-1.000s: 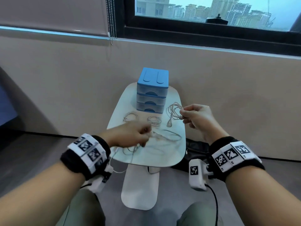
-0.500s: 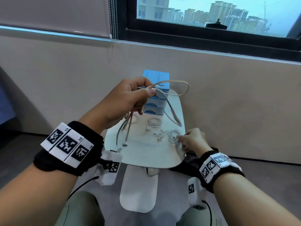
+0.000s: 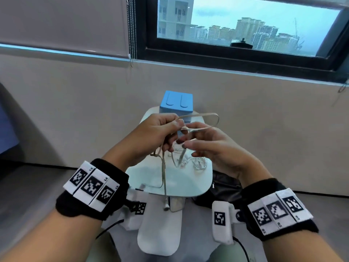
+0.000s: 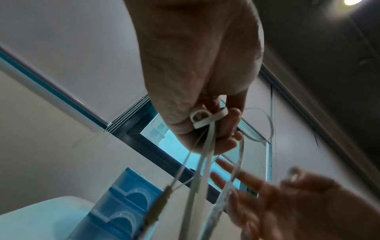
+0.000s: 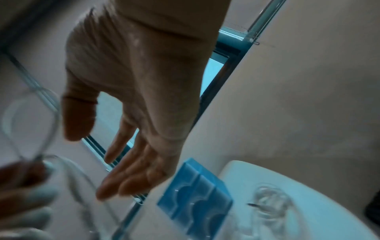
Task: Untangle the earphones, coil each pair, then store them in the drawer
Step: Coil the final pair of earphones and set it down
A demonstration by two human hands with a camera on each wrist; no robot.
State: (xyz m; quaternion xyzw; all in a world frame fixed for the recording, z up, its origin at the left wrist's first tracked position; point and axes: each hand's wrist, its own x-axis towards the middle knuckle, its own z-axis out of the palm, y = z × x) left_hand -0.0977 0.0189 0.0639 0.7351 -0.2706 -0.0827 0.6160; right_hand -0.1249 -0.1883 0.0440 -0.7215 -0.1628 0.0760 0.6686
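Left hand (image 3: 159, 130) is raised above the counter (image 3: 190, 183), fingers curled round the beige flat-cable earphones (image 3: 200, 118), pinching them at a small loop between thumb and fingers. Left wrist view confirms it: the cable (image 4: 202, 119) wraps over the fingertips (image 4: 230, 125) and strands drop straight down from the grip. One loop of the cable arcs out past the left hand toward the wall and comes back over the right hand (image 3: 217, 148). Two strands hang below the left hand; one runs past the near counter edge and ends in an earbud (image 3: 166, 207) dangling under that edge.

Right hand is just beside the left, palm up, fingers straight and spread, holding nothing. The cable lies across its index finger. Right wrist view shows the same released hand (image 5: 139, 100); the rest of that frame is blurred.

Below the right hand, on the counter: a loose pile of white earphones (image 3: 198, 162), with more white buds and cable beneath both hands, partly hidden by them. Can't tell whether those are coiled.

Blue drawer unit (image 3: 176, 101) sits on the counter beyond both hands, by the wall. Its drawer fronts are mostly hidden behind the hands in the head view; the left wrist view shows closed fronts (image 4: 127, 209).
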